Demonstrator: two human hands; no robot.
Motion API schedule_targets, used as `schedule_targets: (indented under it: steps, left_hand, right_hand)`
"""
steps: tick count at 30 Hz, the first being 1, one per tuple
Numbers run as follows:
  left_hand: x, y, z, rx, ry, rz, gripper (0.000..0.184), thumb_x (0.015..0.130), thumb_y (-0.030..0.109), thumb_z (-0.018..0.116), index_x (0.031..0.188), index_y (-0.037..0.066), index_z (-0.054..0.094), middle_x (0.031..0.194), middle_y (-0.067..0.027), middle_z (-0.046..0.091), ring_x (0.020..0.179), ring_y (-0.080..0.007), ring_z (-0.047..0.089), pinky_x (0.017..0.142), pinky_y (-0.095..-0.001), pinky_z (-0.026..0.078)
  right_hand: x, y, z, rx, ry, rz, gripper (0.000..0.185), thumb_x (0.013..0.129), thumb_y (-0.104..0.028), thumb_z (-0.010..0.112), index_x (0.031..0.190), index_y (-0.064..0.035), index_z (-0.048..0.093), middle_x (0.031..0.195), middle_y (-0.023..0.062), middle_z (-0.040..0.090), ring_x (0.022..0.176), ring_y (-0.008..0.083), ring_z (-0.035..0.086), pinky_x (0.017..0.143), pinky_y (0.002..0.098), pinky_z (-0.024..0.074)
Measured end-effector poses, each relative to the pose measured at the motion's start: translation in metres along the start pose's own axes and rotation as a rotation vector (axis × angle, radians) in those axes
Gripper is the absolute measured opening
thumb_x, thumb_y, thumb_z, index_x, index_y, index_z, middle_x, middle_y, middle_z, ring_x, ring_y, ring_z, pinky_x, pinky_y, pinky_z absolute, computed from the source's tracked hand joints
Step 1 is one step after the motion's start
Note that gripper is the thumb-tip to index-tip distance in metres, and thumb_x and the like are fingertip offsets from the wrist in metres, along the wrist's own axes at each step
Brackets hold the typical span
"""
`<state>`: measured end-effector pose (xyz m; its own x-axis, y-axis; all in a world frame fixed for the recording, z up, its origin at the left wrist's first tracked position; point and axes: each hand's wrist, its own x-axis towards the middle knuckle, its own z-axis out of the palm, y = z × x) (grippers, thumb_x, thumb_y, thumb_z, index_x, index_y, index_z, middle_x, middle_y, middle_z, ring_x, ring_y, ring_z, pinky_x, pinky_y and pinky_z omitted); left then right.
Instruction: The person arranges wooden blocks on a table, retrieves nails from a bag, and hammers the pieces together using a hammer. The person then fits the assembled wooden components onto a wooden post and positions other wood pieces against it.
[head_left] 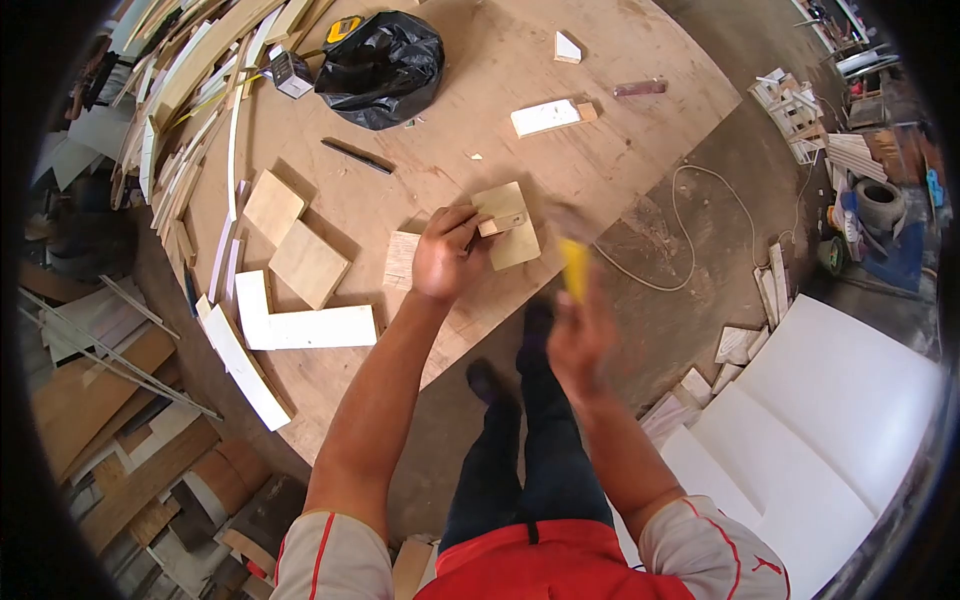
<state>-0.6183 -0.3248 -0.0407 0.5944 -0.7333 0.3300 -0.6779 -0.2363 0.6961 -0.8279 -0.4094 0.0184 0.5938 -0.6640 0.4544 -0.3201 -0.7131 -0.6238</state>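
On the left of the workbench [455, 125], two tan blocks [309, 265] lie beyond white pieces [322, 328]. Right of them, the left hand [447, 252] pinches a small wooden block [507, 222] on a thin square board [519, 252] by the near edge. Farther right, the right hand [580, 335] grips a blurred yellow-handled tool [574, 268], possibly a hammer.

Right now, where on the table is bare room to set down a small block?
A wide free patch lies between the bag and the far white pieces; a smaller one, between the black stick, wood squares and left hand. The left side is crowded with wood strips.
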Motion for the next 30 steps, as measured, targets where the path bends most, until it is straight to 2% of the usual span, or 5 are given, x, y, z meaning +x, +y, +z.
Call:
schedule_targets:
  steps: [5, 12, 17, 24, 30]
  left_hand:
    - [-0.005, 0.000, -0.002, 0.034, 0.007, 0.033, 0.033, 0.073, 0.004, 0.085, 0.106, 0.002, 0.080, 0.113, -0.0148, 0.075, 0.107, -0.0347, 0.071, 0.092, -0.0417, 0.060]
    - [0.005, 0.004, -0.005, 0.037, 0.006, 0.030, 0.032, 0.074, 0.003, 0.086, 0.106, 0.002, 0.080, 0.114, -0.0148, 0.076, 0.108, -0.0347, 0.071, 0.093, -0.0412, 0.060]
    - [-0.001, -0.007, 0.002, 0.036, 0.058, 0.058, 0.033, 0.073, 0.004, 0.086, 0.105, 0.002, 0.080, 0.114, -0.0143, 0.076, 0.108, -0.0350, 0.071, 0.093, -0.0422, 0.060]
    - [0.000, -0.003, 0.001, 0.031, 0.028, 0.029, 0.032, 0.073, 0.005, 0.087, 0.105, 0.002, 0.080, 0.114, -0.0144, 0.076, 0.108, -0.0351, 0.071, 0.093, -0.0420, 0.060]
    - [-0.006, -0.004, 0.002, 0.034, 0.029, 0.013, 0.032, 0.073, 0.006, 0.088, 0.105, 0.003, 0.081, 0.116, -0.0141, 0.076, 0.108, -0.0346, 0.072, 0.093, -0.0414, 0.060]
  right_hand:
    - [0.004, 0.010, -0.002, 0.125, -0.344, 0.250, 0.057, 0.101, -0.002, 0.064, 0.157, 0.0000, 0.051, 0.095, 0.0225, 0.067, 0.083, 0.0401, 0.067, 0.074, 0.0479, 0.0534]
    - [0.013, -0.006, -0.007, -0.058, 0.197, -0.043, 0.054, 0.102, -0.003, 0.064, 0.154, 0.0052, 0.052, 0.099, 0.0244, 0.067, 0.086, 0.0406, 0.068, 0.077, 0.0480, 0.0553]
    - [-0.006, 0.017, 0.014, 0.126, -0.274, 0.223, 0.057, 0.100, -0.001, 0.065, 0.155, 0.0015, 0.052, 0.097, 0.0248, 0.068, 0.085, 0.0412, 0.068, 0.076, 0.0479, 0.0549]
    - [0.002, -0.009, -0.002, 0.111, 0.111, 0.323, 0.054, 0.101, -0.003, 0.064, 0.153, 0.0059, 0.053, 0.109, 0.0289, 0.071, 0.095, 0.0438, 0.071, 0.081, 0.0459, 0.0570]
    - [0.004, 0.001, 0.000, 0.204, -0.280, 0.327, 0.055, 0.100, -0.002, 0.063, 0.155, 0.0008, 0.052, 0.115, 0.0300, 0.071, 0.102, 0.0478, 0.070, 0.088, 0.0489, 0.0564]
